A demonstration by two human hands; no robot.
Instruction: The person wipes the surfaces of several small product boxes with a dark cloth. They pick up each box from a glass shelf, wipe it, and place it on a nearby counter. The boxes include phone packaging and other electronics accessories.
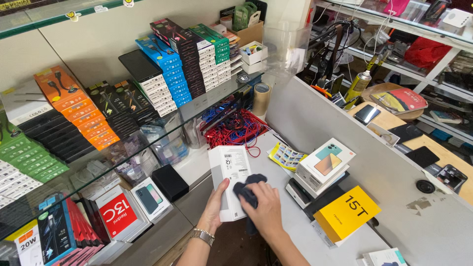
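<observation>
Two hands work at the near edge of the grey tabletop (340, 246), below a glass shelf (148, 143) stacked with rows of orange, black, blue and green accessory packs. Left hand (217, 204), a metal watch (203, 235) on its wrist, grips the white phone box (229, 170) by its lower left edge, thumb on the face and fingers closed behind; the box is tilted up off the tabletop, its printed back toward the camera. Right hand (268, 209) presses a dark cloth (249, 189) against the box's lower right part, fingers closed over the cloth.

Judgement: the step in hand is wiping the box surface, with much of the face not yet covered by the cloth. Next move calls for a firm left-hand hold while the cloth sweeps upward across the label side.

Further right: a tangle of red and blue cables (236, 129), a stack of phone boxes (322, 165), a yellow box (347, 213).
</observation>
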